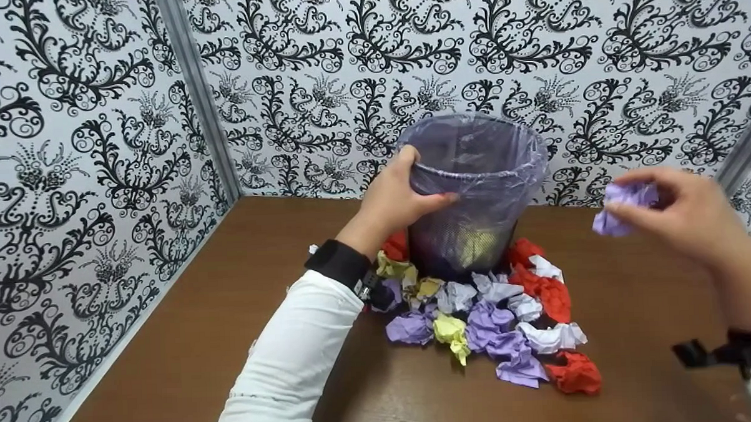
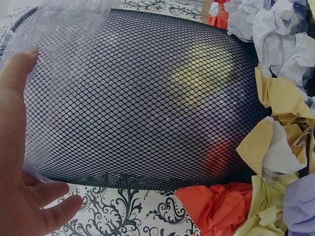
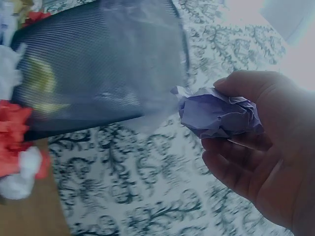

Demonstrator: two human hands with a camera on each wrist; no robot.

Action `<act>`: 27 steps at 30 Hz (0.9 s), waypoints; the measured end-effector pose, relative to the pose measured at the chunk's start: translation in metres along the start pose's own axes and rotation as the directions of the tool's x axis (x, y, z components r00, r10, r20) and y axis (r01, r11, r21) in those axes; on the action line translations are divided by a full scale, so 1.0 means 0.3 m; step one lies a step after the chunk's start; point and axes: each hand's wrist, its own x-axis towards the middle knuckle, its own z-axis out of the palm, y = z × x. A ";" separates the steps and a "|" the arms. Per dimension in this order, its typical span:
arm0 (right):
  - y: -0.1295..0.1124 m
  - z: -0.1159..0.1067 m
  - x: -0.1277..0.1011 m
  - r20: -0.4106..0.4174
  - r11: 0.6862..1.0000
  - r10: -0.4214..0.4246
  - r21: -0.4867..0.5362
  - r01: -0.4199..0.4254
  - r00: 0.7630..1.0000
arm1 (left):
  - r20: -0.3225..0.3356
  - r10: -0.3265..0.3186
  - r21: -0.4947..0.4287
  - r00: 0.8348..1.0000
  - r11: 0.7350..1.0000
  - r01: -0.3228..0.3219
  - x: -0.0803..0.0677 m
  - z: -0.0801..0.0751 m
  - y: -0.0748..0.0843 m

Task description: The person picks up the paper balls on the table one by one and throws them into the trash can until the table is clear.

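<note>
A black mesh wastebasket [image 1: 470, 232] with a clear plastic liner [image 1: 506, 188] folded over its rim stands tilted on the table. My left hand [image 1: 397, 194] grips its rim on the left side, thumb outside over the liner. Through the mesh in the left wrist view, a yellow paper ball [image 2: 204, 73] and a red one [image 2: 216, 157] show near the bottom. Off to the right of the basket, my right hand [image 1: 688, 212] pinches a crumpled purple paper ball [image 3: 216, 115] between thumb and fingers, in the air at about rim height.
Crumpled papers lie heaped around the basket's base: purple [image 1: 492, 325], yellow [image 1: 451, 333], white [image 1: 552, 337] and red [image 1: 575, 372]. The brown table [image 1: 241, 290] meets patterned walls [image 1: 321, 82] at the back and left.
</note>
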 end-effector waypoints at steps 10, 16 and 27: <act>-0.153 -0.134 0.193 0.017 0.996 -0.056 -0.062 0.057 0.998 | 0.004 0.001 -0.007 1.000 1.000 -0.001 0.005 0.004 -0.004; -0.266 -0.176 0.324 0.025 0.998 -0.046 -0.037 0.047 0.999 | -0.004 0.005 -0.011 1.000 1.000 -0.005 0.003 0.004 -0.010; -0.405 -0.102 0.486 0.127 0.991 -0.049 -0.119 0.064 0.991 | -0.004 0.008 -0.014 1.000 1.000 -0.008 0.002 0.000 -0.003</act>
